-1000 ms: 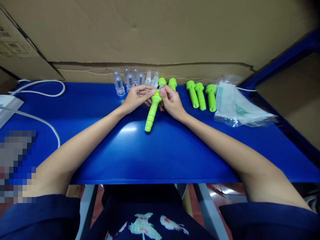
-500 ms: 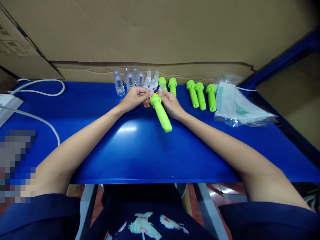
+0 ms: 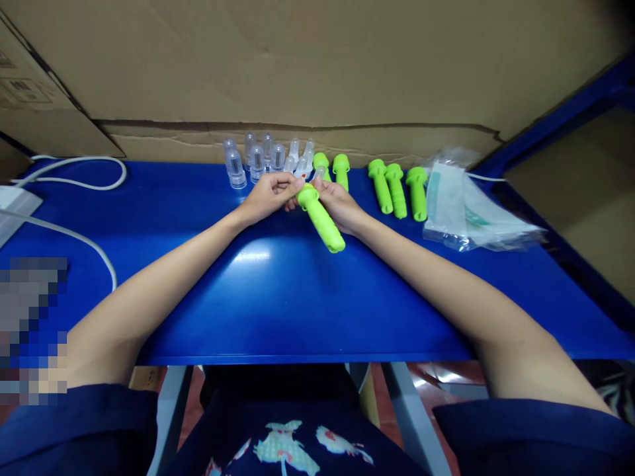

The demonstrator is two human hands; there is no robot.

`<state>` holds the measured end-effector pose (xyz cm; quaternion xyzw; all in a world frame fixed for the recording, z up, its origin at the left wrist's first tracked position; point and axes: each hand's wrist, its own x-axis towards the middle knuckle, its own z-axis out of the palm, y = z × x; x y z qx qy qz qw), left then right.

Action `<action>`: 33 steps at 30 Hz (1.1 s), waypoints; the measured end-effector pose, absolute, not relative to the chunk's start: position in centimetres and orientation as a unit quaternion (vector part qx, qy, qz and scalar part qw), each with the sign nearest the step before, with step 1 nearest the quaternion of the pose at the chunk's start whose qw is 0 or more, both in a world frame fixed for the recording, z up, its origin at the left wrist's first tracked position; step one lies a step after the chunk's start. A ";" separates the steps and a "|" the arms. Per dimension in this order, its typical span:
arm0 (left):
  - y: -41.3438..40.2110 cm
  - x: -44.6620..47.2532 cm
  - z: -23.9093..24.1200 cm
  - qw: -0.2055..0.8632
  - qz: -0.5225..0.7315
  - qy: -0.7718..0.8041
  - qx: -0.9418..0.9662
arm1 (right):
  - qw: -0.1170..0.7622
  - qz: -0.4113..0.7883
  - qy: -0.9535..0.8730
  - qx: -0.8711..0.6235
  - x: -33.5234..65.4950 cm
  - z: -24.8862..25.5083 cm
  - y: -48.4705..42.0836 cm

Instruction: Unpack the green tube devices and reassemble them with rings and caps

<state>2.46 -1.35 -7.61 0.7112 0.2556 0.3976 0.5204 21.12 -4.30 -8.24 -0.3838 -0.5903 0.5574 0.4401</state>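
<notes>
Near the centre of the frame, the left hand [image 3: 272, 199] has its grip closed in a pinch of thumb and fingers on the collar end of a bright green handle [image 3: 322, 221], which slants down toward the lower right with its far end free. The right hand [image 3: 340, 205] is just beside it, its fingers drawn together on a small clear piece [image 3: 319, 173] that pokes up above the thumb; whether that grip also touches the handle cannot be told. Behind the hands, clear domed caps [image 3: 235, 168] stand at the upper left of centre, next to smaller pale-based pieces [image 3: 302, 165], one marked with a red dot. Two more green handles [image 3: 340, 172] stand just right of these, and three others [image 3: 395, 192] farther right, near a clear plastic packet [image 3: 464, 205]. All rest on the blue tabletop [image 3: 278, 304], with a white cable [image 3: 94, 241] at the left and brown cardboard [image 3: 317, 66] across the top.
</notes>
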 end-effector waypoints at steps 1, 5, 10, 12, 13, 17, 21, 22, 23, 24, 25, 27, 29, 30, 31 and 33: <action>-1.4 2.4 -7.6 0.524 0.394 0.259 0.709 | 0.439 0.555 -0.592 -0.386 21.1 -8.3 -4.3; -1.2 2.3 -7.6 0.535 0.386 0.255 0.706 | 0.442 0.560 -0.592 -0.376 21.2 -8.9 -4.0; -1.2 2.2 -7.5 0.539 0.386 0.235 0.711 | 0.447 0.568 -0.592 -0.356 21.2 -9.3 -3.9; -1.3 2.2 -7.5 0.530 0.391 0.230 0.717 | 0.444 0.571 -0.593 -0.354 21.1 -9.2 -4.0; -1.3 2.2 -7.4 0.524 0.394 0.229 0.720 | 0.441 0.574 -0.592 -0.352 21.1 -9.1 -4.1; -1.5 2.3 -7.2 0.507 0.388 0.239 0.732 | 0.430 0.594 -0.591 -0.336 21.1 -8.6 -4.3; -1.6 2.4 -7.1 0.499 0.392 0.231 0.737 | 0.412 0.617 -0.602 -0.297 21.3 -8.3 -4.3; -1.6 2.4 -7.1 0.494 0.394 0.230 0.740 | 0.408 0.626 -0.601 -0.286 21.4 -8.3 -4.3; -1.6 2.4 -7.1 0.489 0.393 0.231 0.744 | 0.405 0.635 -0.597 -0.276 21.4 -8.3 -4.2; -1.6 2.4 -7.2 0.484 0.391 0.231 0.748 | 0.403 0.643 -0.592 -0.269 21.5 -8.4 -4.1; -1.5 2.4 -7.2 0.480 0.387 0.231 0.753 | 0.402 0.650 -0.587 -0.266 21.6 -8.5 -4.0; -1.5 2.3 -7.3 0.476 0.381 0.228 0.759 | 0.399 0.657 -0.578 -0.274 21.6 -8.6 -3.8; -1.5 2.3 -7.3 0.476 0.380 0.225 0.761 | 0.396 0.662 -0.567 -0.291 21.7 -8.6 -3.8; -1.4 2.3 -7.3 0.479 0.379 0.225 0.759 | 0.396 0.664 -0.559 -0.301 21.7 -8.5 -3.8; -1.4 2.2 -7.3 0.485 0.377 0.226 0.756 | 0.399 0.665 -0.549 -0.311 21.6 -8.4 -3.9; -1.4 2.2 -7.4 0.508 0.367 0.225 0.746 | 0.413 0.664 -0.525 -0.336 21.6 -8.1 -4.0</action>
